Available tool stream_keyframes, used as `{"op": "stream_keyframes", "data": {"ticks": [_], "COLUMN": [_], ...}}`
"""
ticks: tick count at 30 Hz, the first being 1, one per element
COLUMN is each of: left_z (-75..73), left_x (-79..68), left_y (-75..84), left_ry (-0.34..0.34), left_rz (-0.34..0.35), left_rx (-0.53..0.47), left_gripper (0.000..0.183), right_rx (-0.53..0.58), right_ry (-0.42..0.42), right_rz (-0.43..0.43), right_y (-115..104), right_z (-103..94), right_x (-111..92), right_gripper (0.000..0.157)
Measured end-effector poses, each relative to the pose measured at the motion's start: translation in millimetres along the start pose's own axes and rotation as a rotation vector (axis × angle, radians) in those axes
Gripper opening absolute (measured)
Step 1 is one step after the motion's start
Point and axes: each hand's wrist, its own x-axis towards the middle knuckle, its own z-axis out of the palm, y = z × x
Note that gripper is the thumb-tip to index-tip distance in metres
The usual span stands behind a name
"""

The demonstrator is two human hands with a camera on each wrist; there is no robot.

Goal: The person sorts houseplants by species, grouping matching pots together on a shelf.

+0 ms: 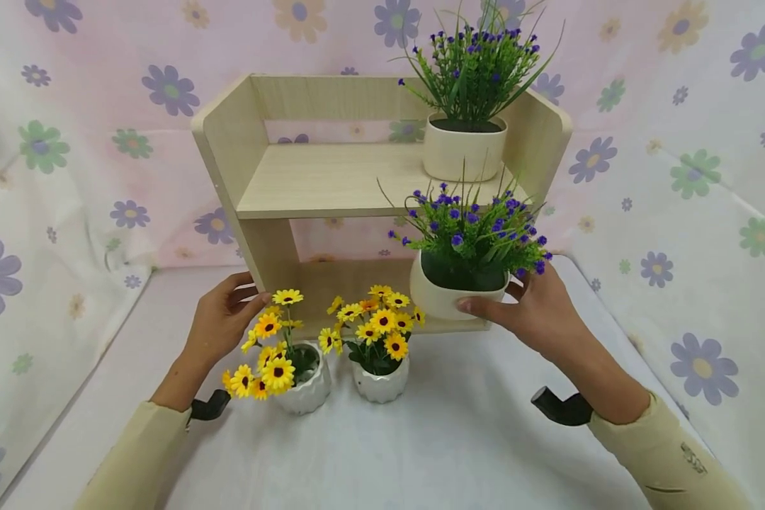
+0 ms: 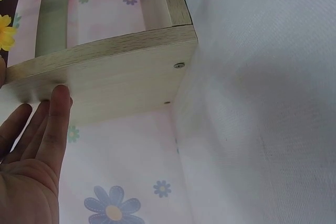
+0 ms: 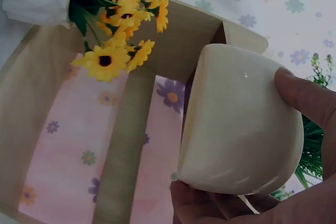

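Note:
My right hand (image 1: 545, 312) grips a cream oval flowerpot (image 1: 443, 297) of purple flowers and grass, slightly tilted, before the right side of the shelf's lower compartment. In the right wrist view, thumb and fingers lie on opposite sides of the flowerpot (image 3: 241, 119). My left hand (image 1: 219, 322) holds the left side panel of the light wooden shelf (image 1: 331, 177) near its front edge. Its fingertips touch the panel's outer face (image 2: 121, 77) in the left wrist view; the thumb is at the front edge.
A similar cream pot (image 1: 464, 152) with purple flowers stands on the upper shelf, at the right. Two white pots of yellow flowers, a left one (image 1: 306, 389) and a right one (image 1: 382, 382), stand on the white tabletop (image 1: 421, 453) before the shelf. Flowered cloth (image 1: 89, 205) hangs behind.

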Motion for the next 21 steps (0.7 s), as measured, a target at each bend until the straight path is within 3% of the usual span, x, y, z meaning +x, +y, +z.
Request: {"op": "stream_keyframes", "data": {"ticks": [11,21], "left_z": [-0.2,-0.1], "left_x": [1.2,-0.3], "left_y": [-3.3,-0.6], "left_ry": [0.003,-0.001], "left_rz": [0.019,0.006], "left_rx": [-0.01,-0.014], "left_gripper": [0.051,0.052], "right_rx": [0.065,0.1], "right_ry": [-0.051,-0.065], "right_rz": [-0.152,-0.275], "right_y": [-63.3,-105.6], "right_z": [-0.4,18.6], "right_x": [30.2,75.8], "right_gripper": [0.087,0.081]}}
